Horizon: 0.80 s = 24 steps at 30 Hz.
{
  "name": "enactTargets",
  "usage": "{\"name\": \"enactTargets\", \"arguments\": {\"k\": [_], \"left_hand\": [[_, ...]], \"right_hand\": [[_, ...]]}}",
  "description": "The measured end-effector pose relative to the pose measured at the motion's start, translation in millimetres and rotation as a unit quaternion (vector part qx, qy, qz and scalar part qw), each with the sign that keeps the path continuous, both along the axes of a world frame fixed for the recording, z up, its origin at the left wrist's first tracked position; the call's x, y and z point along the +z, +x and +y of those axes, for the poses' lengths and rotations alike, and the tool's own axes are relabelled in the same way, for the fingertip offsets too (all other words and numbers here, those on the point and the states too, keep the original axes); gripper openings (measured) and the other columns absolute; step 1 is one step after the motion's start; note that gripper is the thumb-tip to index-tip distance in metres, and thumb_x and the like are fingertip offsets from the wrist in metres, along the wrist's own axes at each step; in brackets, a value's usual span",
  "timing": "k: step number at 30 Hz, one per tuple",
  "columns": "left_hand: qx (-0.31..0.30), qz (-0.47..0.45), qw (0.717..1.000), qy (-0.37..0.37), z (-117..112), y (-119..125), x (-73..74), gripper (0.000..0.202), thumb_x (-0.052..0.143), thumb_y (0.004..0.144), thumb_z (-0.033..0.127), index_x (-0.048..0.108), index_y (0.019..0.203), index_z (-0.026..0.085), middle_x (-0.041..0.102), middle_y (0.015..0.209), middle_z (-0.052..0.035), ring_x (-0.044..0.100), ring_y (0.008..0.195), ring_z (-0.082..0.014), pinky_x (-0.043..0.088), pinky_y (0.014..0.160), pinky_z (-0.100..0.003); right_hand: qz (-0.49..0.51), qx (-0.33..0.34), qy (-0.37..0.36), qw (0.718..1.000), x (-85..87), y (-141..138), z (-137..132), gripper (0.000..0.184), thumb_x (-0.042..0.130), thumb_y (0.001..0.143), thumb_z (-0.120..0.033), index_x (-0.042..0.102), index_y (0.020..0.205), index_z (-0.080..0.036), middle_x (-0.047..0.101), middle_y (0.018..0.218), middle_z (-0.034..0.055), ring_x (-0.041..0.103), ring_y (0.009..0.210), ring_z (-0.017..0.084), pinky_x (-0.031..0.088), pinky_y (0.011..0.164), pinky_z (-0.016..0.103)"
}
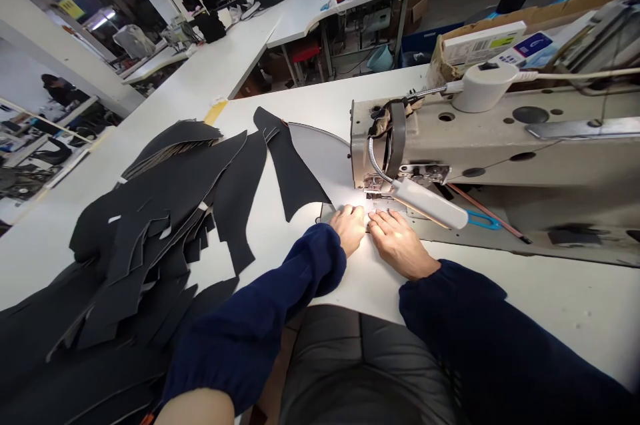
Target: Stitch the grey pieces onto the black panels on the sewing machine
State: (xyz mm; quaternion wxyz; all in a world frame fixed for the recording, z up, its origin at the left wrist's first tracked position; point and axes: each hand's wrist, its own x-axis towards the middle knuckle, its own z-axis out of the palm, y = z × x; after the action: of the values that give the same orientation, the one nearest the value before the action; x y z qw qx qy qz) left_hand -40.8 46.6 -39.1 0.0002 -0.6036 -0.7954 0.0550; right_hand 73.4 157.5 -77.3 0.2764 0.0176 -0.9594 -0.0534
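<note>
My left hand (pixel 350 227) and my right hand (pixel 399 242) lie side by side, palms down, on the white table right in front of the presser foot (pixel 376 193) of a beige sewing machine (pixel 490 138). A small lamp (pixel 431 203) on a flexible neck lights the fingers. Whatever lies beneath the fingertips is washed out by the glare. A long black cut piece (pixel 290 165) rests just left of the machine. Both arms wear dark blue sleeves.
A big heap of black cut pieces (pixel 150 225) covers the table's left side. A cardboard box (pixel 500 31) with packets stands behind the machine. Blue-handled scissors (pixel 483 219) lie under the machine arm. More white work tables (pixel 320 5) stretch beyond.
</note>
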Motion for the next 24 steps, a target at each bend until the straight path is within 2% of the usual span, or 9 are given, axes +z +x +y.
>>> {"name": "enactTargets", "arguments": {"k": [5,11,16,24], "left_hand": [[0.008,0.003,1.0,0.007,0,2,-1.7,0.026,0.041,0.085,0.01,0.062,0.1,0.013,0.053,0.106,-0.0105,0.046,0.098,-0.0231,0.044,0.075,-0.034],[0.015,0.0,1.0,0.021,-1,3,-0.4,0.032,0.043,0.084,0.012,0.059,0.112,0.01,0.053,0.108,-0.0116,0.046,0.099,-0.0237,0.046,0.075,-0.035],[0.033,-0.033,0.999,0.02,6,-2,0.2,0.029,0.043,0.085,0.013,0.061,0.108,0.014,0.052,0.111,-0.0115,0.046,0.099,-0.0252,0.047,0.072,-0.035],[0.075,-0.05,0.996,0.024,32,-16,-0.7,0.023,0.043,0.087,0.017,0.064,0.097,0.018,0.051,0.113,-0.0105,0.046,0.106,-0.0266,0.048,0.082,-0.04]], "right_hand": [[0.051,-0.012,-0.042,0.998,6.8,3,4,0.019,0.045,0.089,-0.01,0.063,0.087,-0.012,0.069,0.095,0.0091,0.059,0.096,0.018,0.034,0.099,0.035],[0.009,-0.003,-0.014,1.0,13.1,-3,0,0.02,0.047,0.087,-0.008,0.064,0.096,-0.012,0.064,0.116,0.0089,0.051,0.109,0.024,0.032,0.096,0.041],[0.005,-0.022,0.002,1.0,9.9,-5,-1,0.022,0.047,0.085,-0.006,0.065,0.096,-0.011,0.065,0.116,0.0086,0.051,0.105,0.024,0.033,0.094,0.042],[0.007,-0.03,-0.012,0.999,6.7,-2,1,0.021,0.048,0.084,-0.008,0.064,0.097,-0.012,0.066,0.113,0.0088,0.051,0.106,0.025,0.03,0.097,0.043]]}}
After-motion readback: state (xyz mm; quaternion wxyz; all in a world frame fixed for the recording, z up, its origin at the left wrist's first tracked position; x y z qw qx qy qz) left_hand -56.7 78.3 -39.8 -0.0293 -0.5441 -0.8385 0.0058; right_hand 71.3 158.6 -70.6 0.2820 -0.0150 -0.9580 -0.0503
